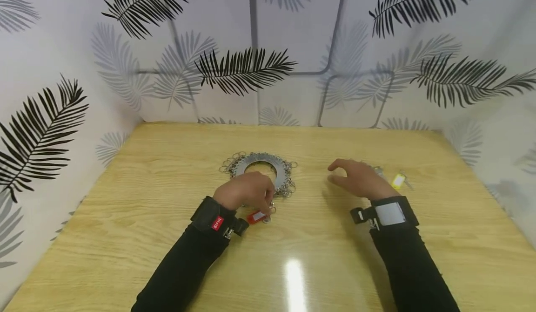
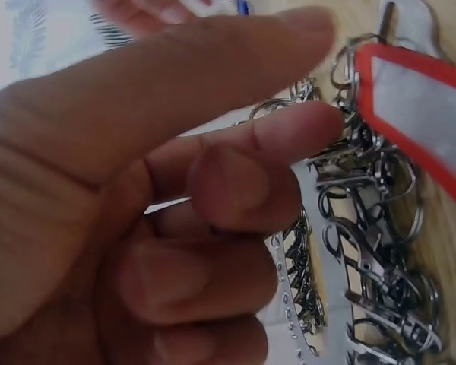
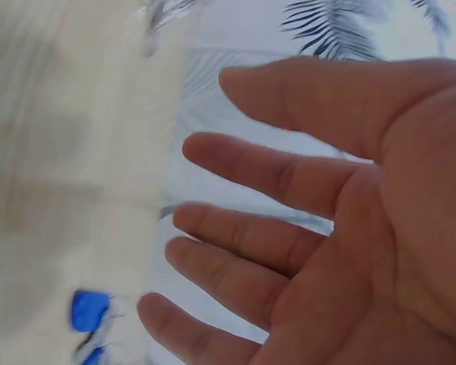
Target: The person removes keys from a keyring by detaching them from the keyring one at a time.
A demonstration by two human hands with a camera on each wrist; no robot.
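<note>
My left hand [image 1: 247,191] is at the near edge of a flat metal ring [image 1: 281,174] hung all round with small clasps and split rings. Right by its fingertips lies a red key tag [image 1: 256,217] with a white label. In the left wrist view the thumb and index finger stand apart, with the red tag [image 2: 418,114] just beyond their tips and the metal clasps [image 2: 372,258] below it. To the right, my right hand [image 1: 360,179] hovers over the table with fingers spread, holding nothing; its palm [image 3: 349,251] shows in the right wrist view.
A yellow key tag [image 1: 398,180] with a key lies beyond the right wrist, with another small item [image 1: 378,171] partly hidden behind the hand. Blue key tags [image 3: 90,310] show in the right wrist view. Leaf-patterned walls [image 1: 293,98] border the wooden table [image 1: 326,242].
</note>
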